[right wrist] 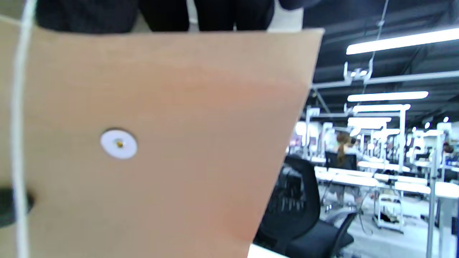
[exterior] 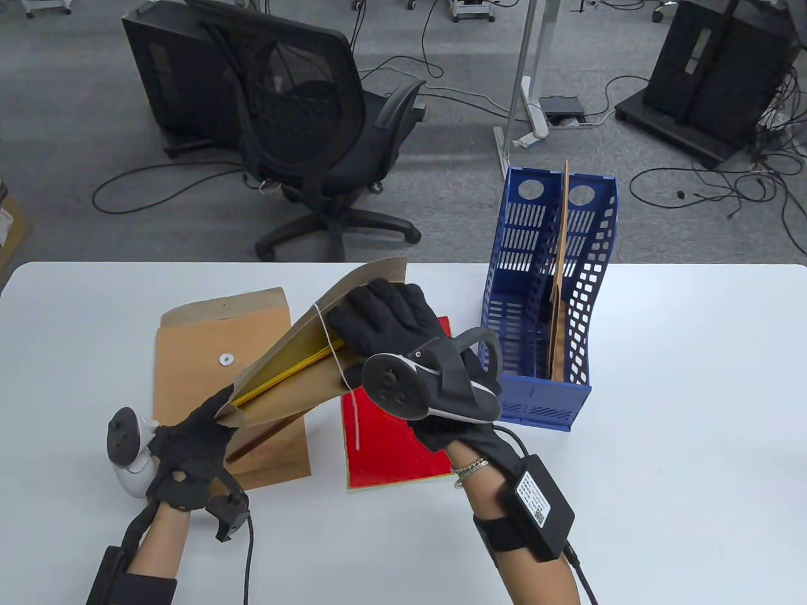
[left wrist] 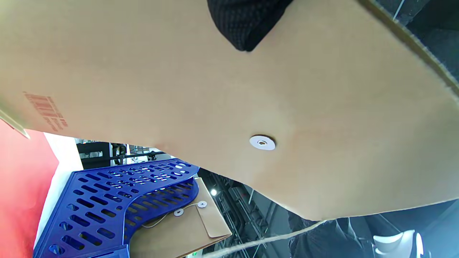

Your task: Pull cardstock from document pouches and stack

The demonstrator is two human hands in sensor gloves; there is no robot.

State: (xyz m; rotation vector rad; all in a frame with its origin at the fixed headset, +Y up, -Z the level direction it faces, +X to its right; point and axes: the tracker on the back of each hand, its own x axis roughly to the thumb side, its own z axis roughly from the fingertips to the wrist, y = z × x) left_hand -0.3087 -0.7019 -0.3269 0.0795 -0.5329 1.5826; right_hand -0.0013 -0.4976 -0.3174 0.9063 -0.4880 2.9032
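A brown document pouch point(exterior: 296, 387) is held tilted above the table, its mouth gaping toward the left. A yellow cardstock point(exterior: 287, 374) edge shows inside it. My left hand point(exterior: 220, 409) grips the pouch's near lower corner. My right hand point(exterior: 372, 315) grips the pouch's upper wall, fingers spread over it, beside the white tie string point(exterior: 331, 343). A red cardstock point(exterior: 391, 454) lies flat on the table under my right wrist. In the left wrist view the pouch point(left wrist: 215, 89) fills the frame with a fingertip point(left wrist: 244, 25) on it. The right wrist view shows its wall point(right wrist: 161, 143).
Another brown pouch point(exterior: 195, 359) lies flat at the left, partly under the held one. A blue file holder point(exterior: 536, 302) stands right of my right hand with a pouch point(exterior: 560, 283) upright in it. An office chair point(exterior: 315, 138) stands beyond the far table edge.
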